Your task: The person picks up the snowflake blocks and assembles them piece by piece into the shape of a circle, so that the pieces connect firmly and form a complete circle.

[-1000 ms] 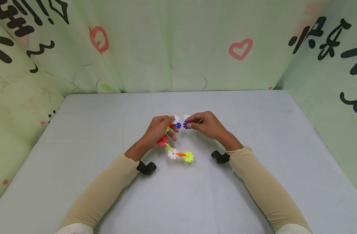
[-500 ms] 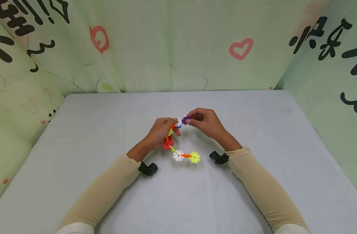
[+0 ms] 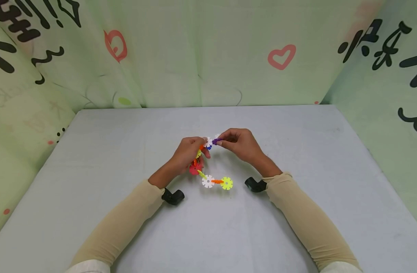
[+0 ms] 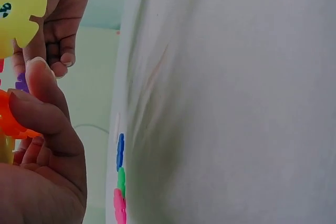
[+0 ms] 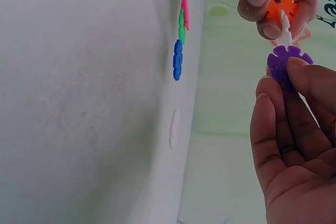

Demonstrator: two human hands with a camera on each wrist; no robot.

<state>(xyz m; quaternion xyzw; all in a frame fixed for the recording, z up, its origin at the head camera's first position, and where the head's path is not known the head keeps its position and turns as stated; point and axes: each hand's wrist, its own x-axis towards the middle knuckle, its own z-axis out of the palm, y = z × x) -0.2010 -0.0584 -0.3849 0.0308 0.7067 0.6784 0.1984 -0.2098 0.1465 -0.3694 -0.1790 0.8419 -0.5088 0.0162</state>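
My left hand point(image 3: 188, 151) pinches an orange notched disc point(image 5: 283, 4), part of a chain of snowflake-shaped plastic building discs. From it the chain hangs past a red disc point(image 3: 195, 168) and a white disc point(image 3: 208, 181) to a yellow disc point(image 3: 227, 183) at its loose end. Another white disc point(image 5: 285, 32) sticks out from the orange one. Between thumb and fingers, my right hand point(image 5: 302, 140) holds a purple disc point(image 5: 283, 65) against that white disc's edge. Whether their slots interlock I cannot tell. Fingers hide some of the chain.
On the tabletop point(image 3: 181, 231) behind the hands lie a blue disc point(image 5: 178, 60), a green disc point(image 5: 181, 27), a pink disc point(image 5: 185, 11) and a loose white disc point(image 5: 174, 129). A printed curtain point(image 3: 194, 53) rises at the back edge.
The left hand and chain have shifted slightly right. My right hand has brought the purple disc up to the chain's white disc, and the purple disc has turned more edge-on.
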